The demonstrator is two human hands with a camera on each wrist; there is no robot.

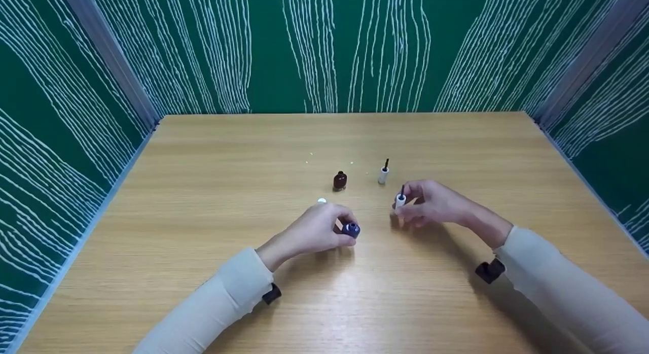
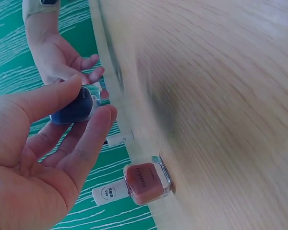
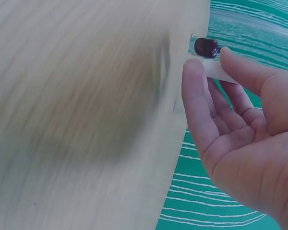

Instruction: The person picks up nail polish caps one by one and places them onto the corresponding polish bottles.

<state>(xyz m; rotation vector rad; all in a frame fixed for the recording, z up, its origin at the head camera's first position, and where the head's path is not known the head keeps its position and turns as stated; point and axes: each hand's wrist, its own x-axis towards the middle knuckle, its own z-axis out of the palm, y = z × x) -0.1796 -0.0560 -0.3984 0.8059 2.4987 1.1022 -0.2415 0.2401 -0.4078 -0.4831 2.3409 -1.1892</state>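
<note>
In the head view my left hand [image 1: 324,227] pinches a dark blue nail polish bottle [image 1: 351,229] between thumb and fingers. Its neck is uncapped and faces up. My right hand [image 1: 431,204] holds a white nail polish cap [image 1: 400,200], its dark brush pointing upward. Beyond the hands, an uncapped dark red nail polish bottle [image 1: 340,181] stands upright. To its right a second white cap [image 1: 383,175] stands on the table, brush up. A capped pinkish-brown bottle [image 2: 145,182] shows in the left wrist view; in the head view the left hand mostly hides it.
The wooden table [image 1: 228,156] carries a few tiny pale specks beyond the dark red bottle. Green walls [image 1: 268,49] with white wavy lines enclose the table at the back and on both sides.
</note>
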